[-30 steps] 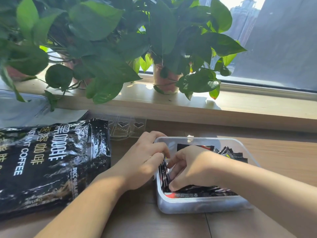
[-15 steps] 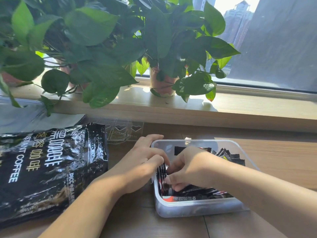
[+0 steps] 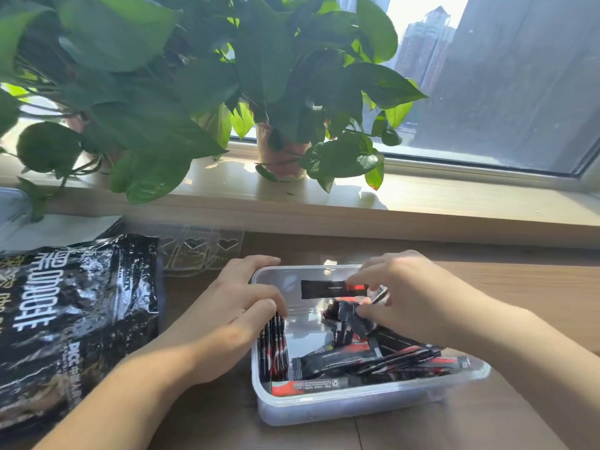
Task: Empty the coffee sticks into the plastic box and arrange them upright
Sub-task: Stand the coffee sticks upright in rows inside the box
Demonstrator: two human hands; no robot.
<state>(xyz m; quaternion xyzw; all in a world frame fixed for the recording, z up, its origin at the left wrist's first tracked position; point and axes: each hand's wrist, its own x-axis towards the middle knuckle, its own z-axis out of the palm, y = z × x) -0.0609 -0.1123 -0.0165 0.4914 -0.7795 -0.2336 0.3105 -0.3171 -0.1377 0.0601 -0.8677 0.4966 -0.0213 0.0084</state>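
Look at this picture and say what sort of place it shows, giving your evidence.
Probably a room fairly high up in a city building; home or office, I cannot tell. A wooden table stands by a window, potted plants sit on its sill, and tall buildings rise outside.

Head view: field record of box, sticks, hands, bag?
box: clear plastic box on wooden table
upright row: black-and-red coffee sticks standing against its left wall
loose heap: more sticks lying jumbled, near-right part
left hand: fingers curled over the upright row
right hand: pinches one stick by its red end
bag: black instant coffee bag flat, left of box
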